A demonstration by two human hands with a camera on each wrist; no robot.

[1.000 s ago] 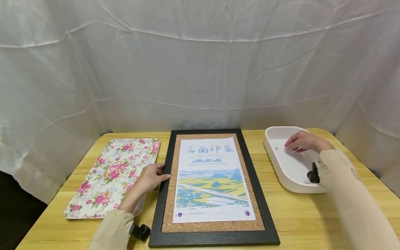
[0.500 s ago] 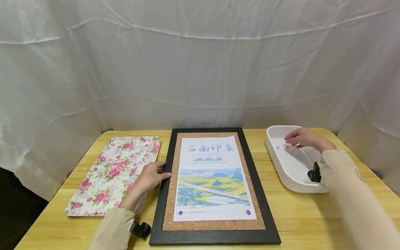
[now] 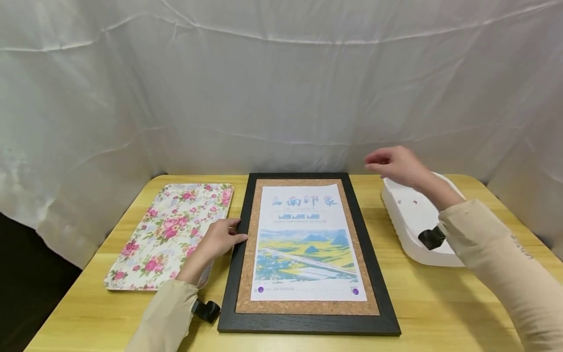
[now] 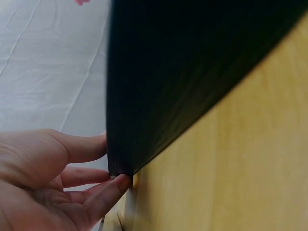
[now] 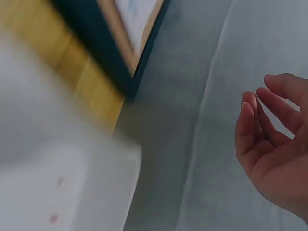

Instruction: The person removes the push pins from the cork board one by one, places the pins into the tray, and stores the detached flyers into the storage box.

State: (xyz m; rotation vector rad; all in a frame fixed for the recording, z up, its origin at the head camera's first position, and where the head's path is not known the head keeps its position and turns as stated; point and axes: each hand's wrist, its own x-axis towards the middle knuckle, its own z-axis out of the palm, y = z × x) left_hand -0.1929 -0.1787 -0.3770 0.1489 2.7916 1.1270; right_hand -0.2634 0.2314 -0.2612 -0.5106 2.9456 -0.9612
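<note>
Lifting my right hand out of the white tray, I am now carrying it above the tray's near-left rim, toward the framed board. Its fingers are loosely curled; whether they are pinching a pin, I cannot tell. My left hand is pressing relaxed fingers against the board's black left edge. The board is lying flat, its cork border surrounding a landscape poster. A floral tray is sitting just outside my left hand.
</note>
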